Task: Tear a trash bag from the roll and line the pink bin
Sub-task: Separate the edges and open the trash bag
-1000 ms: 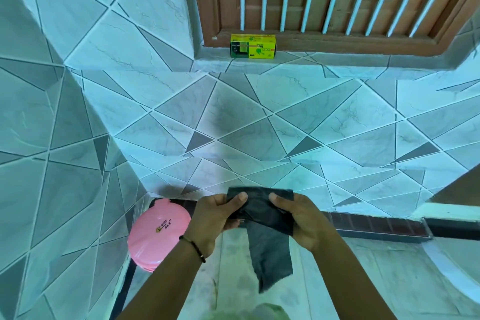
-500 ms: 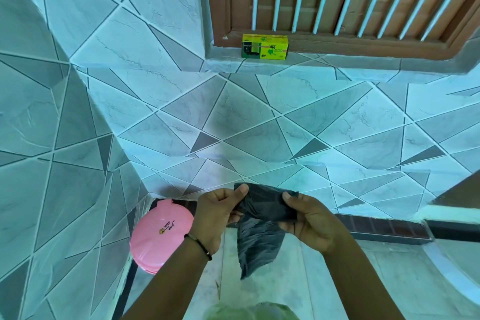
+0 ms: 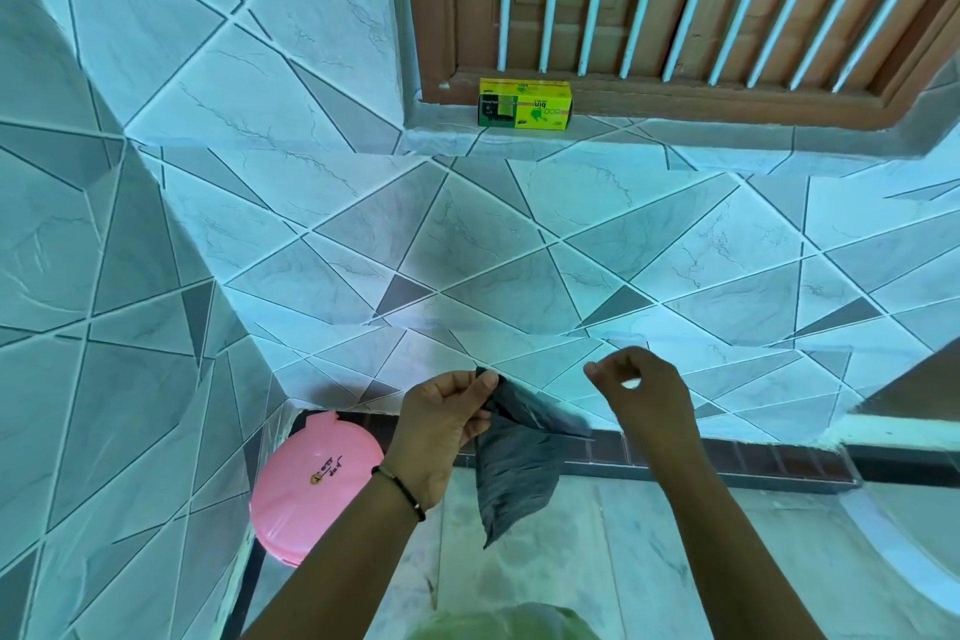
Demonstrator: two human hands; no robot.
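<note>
A dark grey trash bag (image 3: 511,463), still folded, hangs from my left hand (image 3: 441,424), which pinches its top corner between thumb and fingers. My right hand (image 3: 636,392) is up and to the right of the bag, apart from it, with fingertips loosely pinched and nothing in them. The pink bin (image 3: 314,489) stands on the floor in the corner at lower left, its round pink lid shut, partly hidden by my left wrist. The yellow-green box of bin bags (image 3: 524,103) sits on the window sill above.
Tiled walls meet in a corner behind the bin. A wooden window frame (image 3: 675,16) with white bars is above the sill. A dark brick-pattern skirting (image 3: 727,457) runs along the wall base. A ledge (image 3: 909,431) juts in at right.
My right hand has let go of the bag and moved up and right. The bag now hangs from my left hand alone and has unfolded a little.
</note>
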